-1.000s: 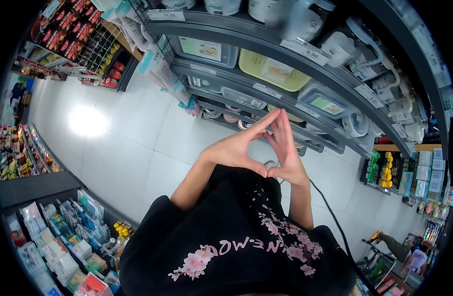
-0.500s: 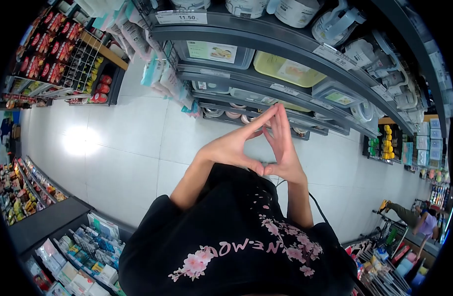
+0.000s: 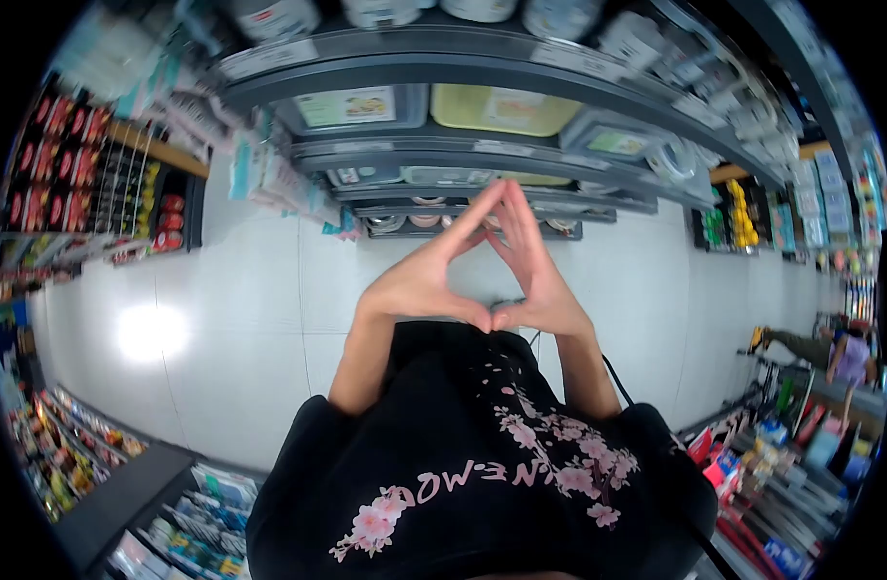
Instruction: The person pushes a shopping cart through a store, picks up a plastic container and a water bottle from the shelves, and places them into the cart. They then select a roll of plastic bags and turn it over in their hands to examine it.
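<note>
Looking down from my head camera, I see my left hand (image 3: pixel 414 278) and right hand (image 3: pixel 548 295) raised in front of my black shirt (image 3: pixel 434 401), both empty, fingers straight. The fingertips (image 3: pixel 511 188) meet at the top and the thumbs (image 3: pixel 474 311) meet below, framing a pointed opening. To hold this shape well, I'd press the tips together only lightly, match the angle of both wrists and let the shoulders stay loose.

I touch nothing on the shelf rack (image 3: pixel 405 157). Just past my fingertips in this view, its lower levels hold round containers (image 3: pixel 424 220); higher up sit a yellow container (image 3: pixel 455 104) and a lidded container (image 3: pixel 613 138) to its right. A cable (image 3: pixel 612 371) runs near my right forearm, so I'd move that arm gently. Pale floor tiles (image 3: pixel 236 290) lie beneath.
</note>
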A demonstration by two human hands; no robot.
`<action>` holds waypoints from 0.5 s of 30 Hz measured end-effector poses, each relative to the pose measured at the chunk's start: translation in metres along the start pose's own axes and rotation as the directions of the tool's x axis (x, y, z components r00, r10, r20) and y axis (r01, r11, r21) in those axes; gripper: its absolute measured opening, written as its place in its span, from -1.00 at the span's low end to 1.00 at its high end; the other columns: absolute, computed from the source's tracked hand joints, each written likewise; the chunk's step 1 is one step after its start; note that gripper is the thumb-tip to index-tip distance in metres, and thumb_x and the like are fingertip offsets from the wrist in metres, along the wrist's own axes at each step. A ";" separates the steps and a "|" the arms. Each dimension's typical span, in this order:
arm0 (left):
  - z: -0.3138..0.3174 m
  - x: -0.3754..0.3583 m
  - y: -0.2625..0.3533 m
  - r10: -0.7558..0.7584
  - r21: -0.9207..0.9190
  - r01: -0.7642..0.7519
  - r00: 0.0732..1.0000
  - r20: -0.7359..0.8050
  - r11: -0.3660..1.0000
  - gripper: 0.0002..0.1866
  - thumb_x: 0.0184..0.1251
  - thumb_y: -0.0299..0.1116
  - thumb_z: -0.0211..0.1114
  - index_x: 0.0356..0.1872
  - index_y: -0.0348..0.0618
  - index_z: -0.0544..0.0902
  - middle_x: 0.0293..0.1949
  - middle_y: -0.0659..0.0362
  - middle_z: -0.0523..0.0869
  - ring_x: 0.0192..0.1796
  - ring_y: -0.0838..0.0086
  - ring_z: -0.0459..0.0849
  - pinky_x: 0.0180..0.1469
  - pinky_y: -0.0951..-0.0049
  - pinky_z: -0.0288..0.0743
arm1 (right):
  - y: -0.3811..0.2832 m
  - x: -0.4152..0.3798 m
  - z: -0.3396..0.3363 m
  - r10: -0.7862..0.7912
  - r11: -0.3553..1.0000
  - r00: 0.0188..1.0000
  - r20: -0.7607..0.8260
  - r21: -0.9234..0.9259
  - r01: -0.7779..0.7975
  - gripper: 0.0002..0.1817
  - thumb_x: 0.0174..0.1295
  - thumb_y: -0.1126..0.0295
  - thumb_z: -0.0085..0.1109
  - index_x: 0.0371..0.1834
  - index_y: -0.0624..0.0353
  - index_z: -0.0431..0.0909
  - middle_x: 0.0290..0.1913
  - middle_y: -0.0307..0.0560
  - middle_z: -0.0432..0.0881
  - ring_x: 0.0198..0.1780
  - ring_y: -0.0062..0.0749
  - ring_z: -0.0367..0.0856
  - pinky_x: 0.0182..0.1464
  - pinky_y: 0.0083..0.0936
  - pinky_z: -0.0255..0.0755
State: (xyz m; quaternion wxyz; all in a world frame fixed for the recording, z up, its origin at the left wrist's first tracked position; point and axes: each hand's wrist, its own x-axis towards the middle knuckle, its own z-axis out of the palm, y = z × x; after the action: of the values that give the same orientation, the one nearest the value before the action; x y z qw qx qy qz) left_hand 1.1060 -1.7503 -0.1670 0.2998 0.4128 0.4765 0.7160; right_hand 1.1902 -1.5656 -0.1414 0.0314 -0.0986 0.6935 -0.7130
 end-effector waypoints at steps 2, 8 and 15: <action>0.007 0.006 0.001 -0.033 -0.016 0.033 0.999 0.031 0.999 0.60 -0.37 -0.13 0.83 0.69 -0.10 -0.20 0.71 0.06 -0.21 0.72 0.21 -0.18 0.63 -0.01 -0.05 | -0.004 -0.005 -0.008 -0.037 0.999 0.999 0.020 -0.027 0.038 0.63 -0.23 0.01 0.77 0.72 0.07 -0.44 0.74 0.02 -0.43 0.74 -0.09 -0.38 0.65 0.04 -0.18; 0.019 0.030 -0.008 -0.050 -0.015 0.051 0.998 0.046 0.999 0.70 -0.51 -0.02 0.85 0.68 -0.11 -0.23 0.71 0.03 -0.26 0.72 0.13 -0.23 0.63 -0.10 -0.09 | -0.010 -0.019 -0.032 -0.029 0.999 1.000 0.002 -0.023 0.029 0.63 -0.21 0.02 0.77 0.72 0.07 -0.44 0.74 0.01 -0.45 0.74 -0.07 -0.41 0.64 0.04 -0.17; 0.033 0.055 -0.012 -0.072 -0.010 0.072 0.995 0.065 0.997 0.57 -0.33 -0.14 0.83 0.69 -0.08 -0.17 0.71 0.09 -0.18 0.72 0.21 -0.19 0.62 -0.07 -0.03 | -0.014 -0.033 -0.057 -0.035 0.999 0.998 -0.045 -0.011 0.035 0.63 -0.22 0.02 0.78 0.72 0.07 -0.46 0.74 0.02 -0.46 0.73 -0.01 -0.41 0.64 0.04 -0.16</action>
State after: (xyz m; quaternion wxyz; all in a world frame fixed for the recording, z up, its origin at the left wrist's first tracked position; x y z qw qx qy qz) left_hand 1.1094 -1.6864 -0.1548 0.3431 0.4164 0.4768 0.6939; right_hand 1.2130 -1.5034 -0.1314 0.0026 -0.0947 0.6957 -0.7121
